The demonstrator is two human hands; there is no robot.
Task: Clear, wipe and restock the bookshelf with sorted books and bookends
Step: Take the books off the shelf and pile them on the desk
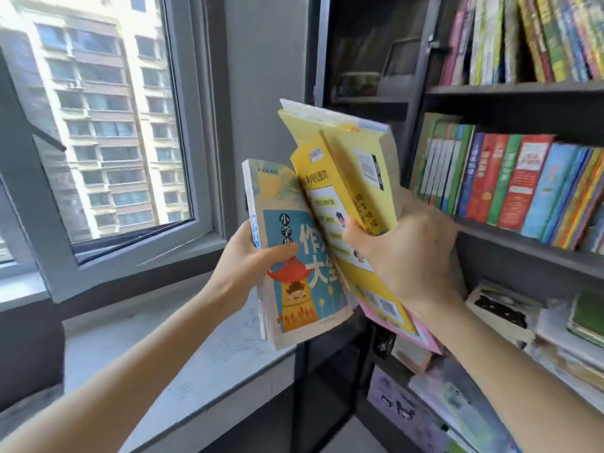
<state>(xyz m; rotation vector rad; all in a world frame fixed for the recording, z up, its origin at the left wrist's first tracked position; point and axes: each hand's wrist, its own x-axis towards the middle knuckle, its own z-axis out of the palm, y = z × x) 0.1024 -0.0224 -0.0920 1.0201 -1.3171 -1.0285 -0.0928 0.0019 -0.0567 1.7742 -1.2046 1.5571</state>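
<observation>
Grey metal frames the window (98, 125) at the left, its sash swung open, with a pale apartment block (91, 103) outside. Below it runs a grey stone sill (202, 354).

Over the sill's right end, the left hand (248, 266) grips a tan and blue book (294, 273) by its spine edge, thumb curled across the front cover and fingers hidden behind. The book stands nearly upright in the air, cover towards the camera.

Touching its right edge, a bundle of yellow books (353, 178) fans upward, with a pink book (421, 338) at the bottom of it. The right hand (402, 256) is curled tight around this bundle low down, back of the hand to the camera.

All the held books sit between the window and the dark bookshelf (523, 250), in front of its left upright. They hide part of that post, and the right hand covers the left end of the middle shelf.

On the shelf, the top row (539, 37) leans left. The middle row (523, 184) stands close-packed with a slight tilt. Lower down, books lie in flat stacks (555, 328), blurred. A purple box (402, 410) sits near the bottom.
</observation>
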